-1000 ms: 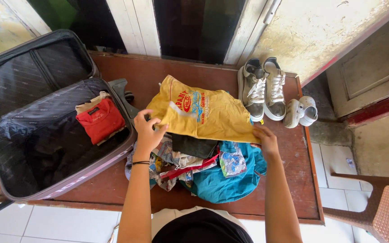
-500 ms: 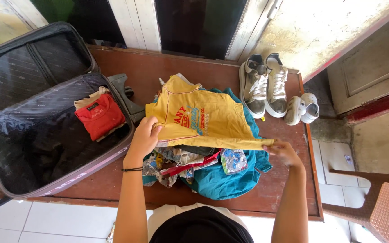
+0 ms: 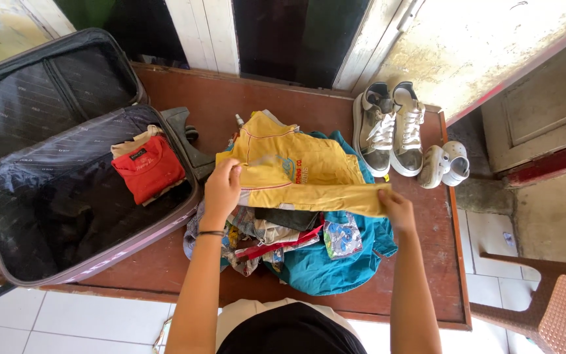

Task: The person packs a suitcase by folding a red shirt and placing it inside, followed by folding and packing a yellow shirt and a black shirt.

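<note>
Cloth has been folded since a moment ago: the yellow shirt (image 3: 289, 174) showed a broad printed front then, and now its near edge is turned over into a long narrow band running left to right, hiding much of the print. My left hand (image 3: 222, 189) has moved slightly right along that fold and pinches the shirt's left end, fingers closed on the fabric. My right hand (image 3: 394, 204) has drawn inward and grips the right end of the band, closed on it too. The shirt lies on top of the clothes pile (image 3: 283, 239) in the middle of the brown wooden surface (image 3: 420, 275).

The shirt is soft cotton, matte, with red piping at the seams. Under it the pile is crumpled: a teal garment (image 3: 322, 269) spreading toward the near edge, patterned prints and a dark folded piece between. To the left the suitcase (image 3: 47, 216) lies open, its lining dark and slightly shiny with fine stripes, a folded red shirt (image 3: 149, 169) resting in its far corner. On the far right of the surface a pair of grey lace-up sneakers (image 3: 391, 131) stands side by side, and just right of them sits a pair of small white rounded shoes (image 3: 445, 164) that look moulded.
</note>
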